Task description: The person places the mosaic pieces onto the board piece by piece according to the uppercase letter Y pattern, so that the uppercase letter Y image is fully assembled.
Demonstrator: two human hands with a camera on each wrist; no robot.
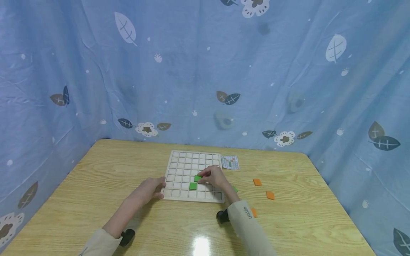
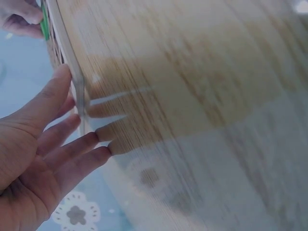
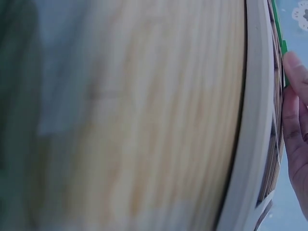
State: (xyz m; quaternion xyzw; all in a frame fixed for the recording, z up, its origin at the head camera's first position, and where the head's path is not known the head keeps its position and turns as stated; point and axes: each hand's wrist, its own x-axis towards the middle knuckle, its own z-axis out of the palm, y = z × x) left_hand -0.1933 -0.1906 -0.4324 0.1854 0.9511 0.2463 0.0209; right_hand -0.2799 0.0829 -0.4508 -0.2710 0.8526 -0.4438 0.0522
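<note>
A wooden grid board lies on the table, its cells light and square. My left hand rests against the board's left edge near the front corner; in the left wrist view its thumb and fairly straight fingers touch the rim. With thumb and fingers, my right hand pinches a green square tile over the middle of the grid. Directly in front of it, another green tile sits in a cell. The right wrist view shows the pinching fingers at its right edge.
A small pattern card lies at the board's back right corner. Orange tiles are scattered on the table to the right. One more green tile is partly hidden by the right wrist. A blue curtain hangs behind.
</note>
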